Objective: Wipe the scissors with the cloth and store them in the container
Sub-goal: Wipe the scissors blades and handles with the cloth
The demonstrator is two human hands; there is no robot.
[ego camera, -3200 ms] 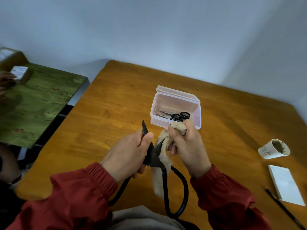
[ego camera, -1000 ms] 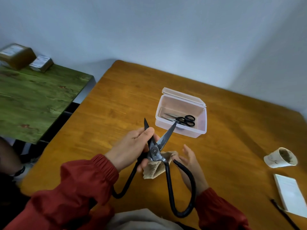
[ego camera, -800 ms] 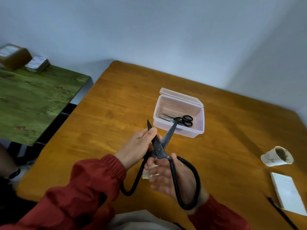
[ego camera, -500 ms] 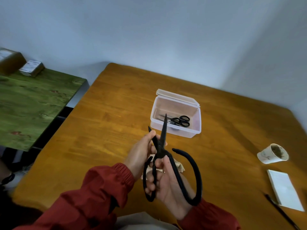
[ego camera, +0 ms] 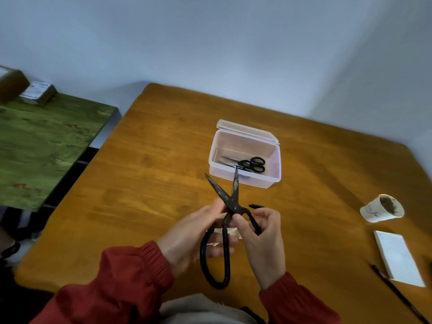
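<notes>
Rusted black scissors (ego camera: 231,202), long looped handles

A pale blue-grey wall (ego camera: 210,43) fills the upper half of the view, plain and evenly lit. At about 2 o'clock it meets a second wall (ego camera: 392,85) of the same colour in a soft vertical corner, and that one is a shade darker. Below them spreads an orange-brown wooden bench (ego camera: 152,160) with visible grain. Its far edge lies along the foot of the walls from 11 o'clock to 3 o'clock. At 9 o'clock stands a separate table (ego camera: 42,148) with a mottled green top flecked with small reddish spots. A narrow dark gap (ego camera: 77,174) sets it apart from the bench. The light is diffuse and the shadows on the bench are soft.
</notes>
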